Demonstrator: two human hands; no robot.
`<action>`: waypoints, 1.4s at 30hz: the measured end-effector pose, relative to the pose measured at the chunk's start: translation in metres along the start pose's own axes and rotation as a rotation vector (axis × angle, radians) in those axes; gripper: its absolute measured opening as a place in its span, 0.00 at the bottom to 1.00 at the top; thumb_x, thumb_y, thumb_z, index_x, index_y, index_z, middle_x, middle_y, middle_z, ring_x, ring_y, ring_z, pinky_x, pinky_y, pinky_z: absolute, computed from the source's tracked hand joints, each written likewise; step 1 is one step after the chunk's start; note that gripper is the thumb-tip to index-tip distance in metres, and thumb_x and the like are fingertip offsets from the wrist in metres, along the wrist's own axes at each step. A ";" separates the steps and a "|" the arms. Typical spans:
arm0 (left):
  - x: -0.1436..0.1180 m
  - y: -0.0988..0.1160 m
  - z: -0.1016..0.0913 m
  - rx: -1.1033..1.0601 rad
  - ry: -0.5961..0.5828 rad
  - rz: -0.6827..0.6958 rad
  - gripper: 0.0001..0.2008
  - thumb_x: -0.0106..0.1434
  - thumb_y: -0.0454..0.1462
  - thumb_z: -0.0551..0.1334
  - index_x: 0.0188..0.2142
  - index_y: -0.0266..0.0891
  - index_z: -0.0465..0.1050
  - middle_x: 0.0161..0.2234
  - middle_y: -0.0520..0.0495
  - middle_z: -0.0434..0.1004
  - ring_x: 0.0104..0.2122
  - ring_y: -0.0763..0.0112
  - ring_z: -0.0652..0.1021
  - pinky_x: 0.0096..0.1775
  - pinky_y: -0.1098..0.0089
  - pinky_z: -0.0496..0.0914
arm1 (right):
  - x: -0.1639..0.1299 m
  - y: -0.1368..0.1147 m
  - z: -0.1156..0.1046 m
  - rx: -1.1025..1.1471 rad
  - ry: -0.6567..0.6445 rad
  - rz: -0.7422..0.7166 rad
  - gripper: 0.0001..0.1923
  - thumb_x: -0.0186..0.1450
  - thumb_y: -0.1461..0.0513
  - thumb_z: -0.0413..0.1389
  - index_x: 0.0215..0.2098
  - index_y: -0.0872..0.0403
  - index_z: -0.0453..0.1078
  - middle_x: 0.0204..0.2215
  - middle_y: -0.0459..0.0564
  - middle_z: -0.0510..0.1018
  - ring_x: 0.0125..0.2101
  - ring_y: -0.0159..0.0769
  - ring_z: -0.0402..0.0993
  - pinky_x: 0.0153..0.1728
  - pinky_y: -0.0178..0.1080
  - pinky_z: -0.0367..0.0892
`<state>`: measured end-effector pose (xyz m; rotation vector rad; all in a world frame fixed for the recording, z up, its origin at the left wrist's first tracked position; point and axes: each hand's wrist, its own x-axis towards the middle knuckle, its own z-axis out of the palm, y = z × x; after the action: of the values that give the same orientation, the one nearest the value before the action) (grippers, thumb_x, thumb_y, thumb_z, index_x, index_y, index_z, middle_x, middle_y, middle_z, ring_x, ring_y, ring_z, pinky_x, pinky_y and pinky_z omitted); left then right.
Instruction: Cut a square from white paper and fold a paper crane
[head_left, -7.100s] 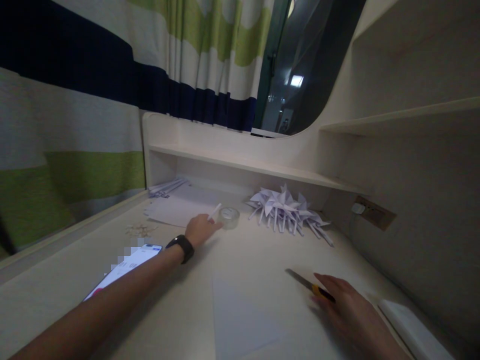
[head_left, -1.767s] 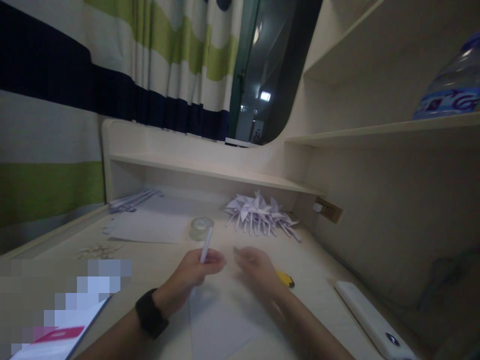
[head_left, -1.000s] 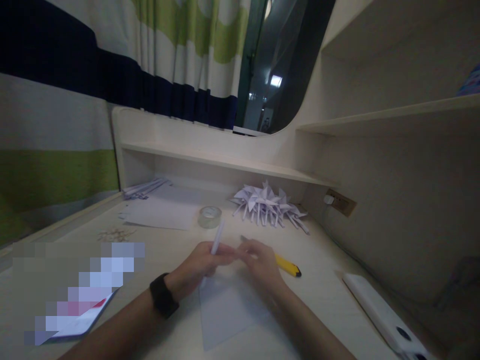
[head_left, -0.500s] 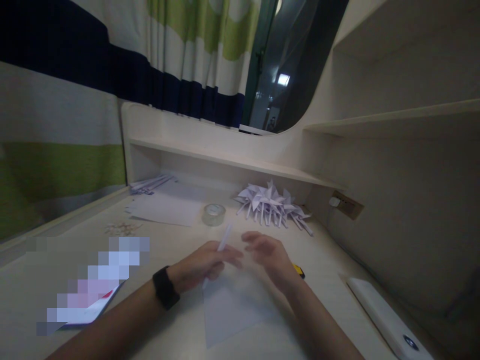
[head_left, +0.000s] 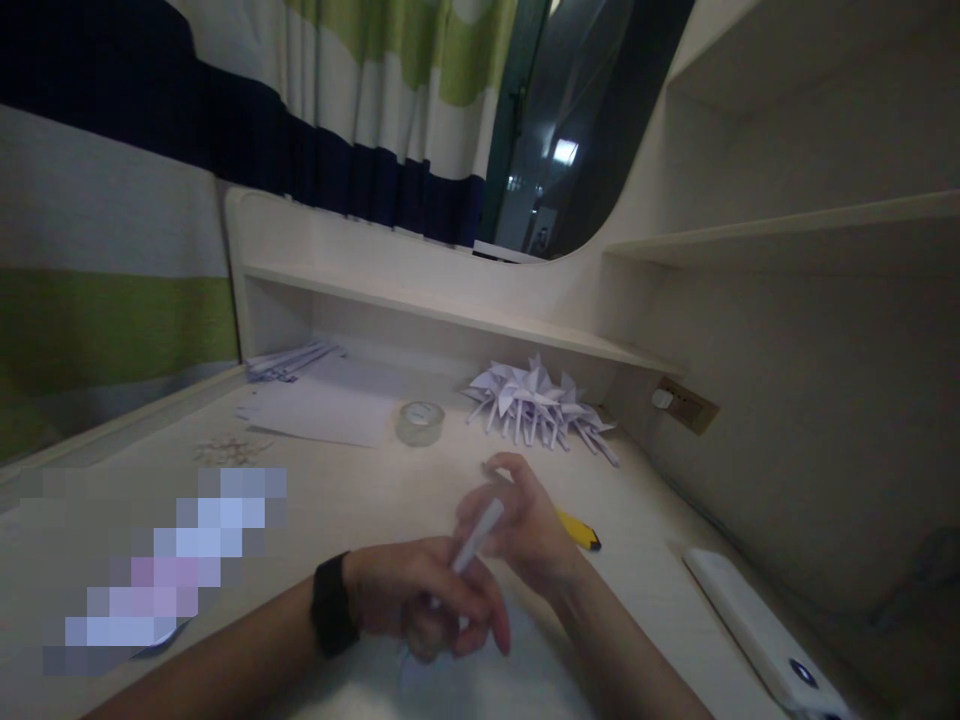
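Observation:
My left hand (head_left: 442,595), below a black wristwatch (head_left: 334,605), is closed around a thin white rolled-paper stick (head_left: 478,535). The stick slants up to the right, its upper end in front of my right palm. My right hand (head_left: 510,515) is slightly blurred, its fingers curved and apart, and it does not appear to grip the stick. A pale, blurred patch below my left hand may be a paper sheet; its outline is hard to make out. Beside my right wrist lies a yellow utility knife (head_left: 579,528), partly hidden by the hand.
A clear tape roll (head_left: 420,424) stands mid-desk. Behind are paper pinwheels (head_left: 532,400), white sheets (head_left: 322,400) and paper sticks (head_left: 296,360). Small brownish bits (head_left: 231,449) lie left, above a pixelated item (head_left: 172,570). A white oblong device (head_left: 757,630) lies right, near a wall socket (head_left: 686,405).
My left hand has moved down and right with the paper stick, its fingers curling more. My right hand has shifted left toward it, uncovering more of the yellow knife. The view has shifted slightly.

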<state>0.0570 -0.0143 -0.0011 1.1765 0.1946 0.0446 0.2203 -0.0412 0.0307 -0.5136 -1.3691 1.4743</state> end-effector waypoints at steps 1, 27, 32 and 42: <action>0.001 -0.001 0.000 -0.033 -0.001 0.002 0.10 0.58 0.38 0.62 0.36 0.34 0.76 0.21 0.50 0.65 0.13 0.81 0.53 0.15 0.74 0.44 | 0.000 0.002 0.000 -0.005 0.010 -0.002 0.33 0.47 0.64 0.69 0.45 0.46 0.58 0.30 0.44 0.78 0.28 0.36 0.77 0.29 0.38 0.71; 0.017 -0.010 -0.012 -0.097 0.319 0.371 0.14 0.63 0.45 0.59 0.38 0.34 0.71 0.21 0.54 0.59 0.19 0.78 0.61 0.22 0.75 0.55 | 0.011 0.019 -0.038 0.086 0.286 -0.171 0.31 0.49 0.68 0.67 0.47 0.47 0.60 0.28 0.41 0.76 0.27 0.32 0.75 0.32 0.36 0.71; 0.021 -0.015 -0.024 -0.068 0.454 0.417 0.14 0.62 0.45 0.61 0.35 0.35 0.70 0.24 0.54 0.61 0.19 0.81 0.61 0.20 0.76 0.52 | 0.011 0.015 -0.040 0.019 0.339 -0.207 0.29 0.48 0.68 0.68 0.45 0.48 0.64 0.42 0.49 0.77 0.41 0.40 0.75 0.46 0.45 0.68; 0.010 -0.004 -0.028 -0.157 0.459 0.467 0.12 0.65 0.42 0.59 0.40 0.34 0.70 0.25 0.55 0.56 0.18 0.84 0.54 0.19 0.78 0.46 | 0.008 0.023 -0.042 -0.254 0.282 -0.148 0.04 0.56 0.63 0.63 0.28 0.54 0.72 0.40 0.51 0.77 0.40 0.37 0.72 0.44 0.41 0.64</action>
<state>0.0617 0.0110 -0.0159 1.0205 0.3095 0.7322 0.2438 -0.0102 0.0009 -0.7359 -1.3433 1.0693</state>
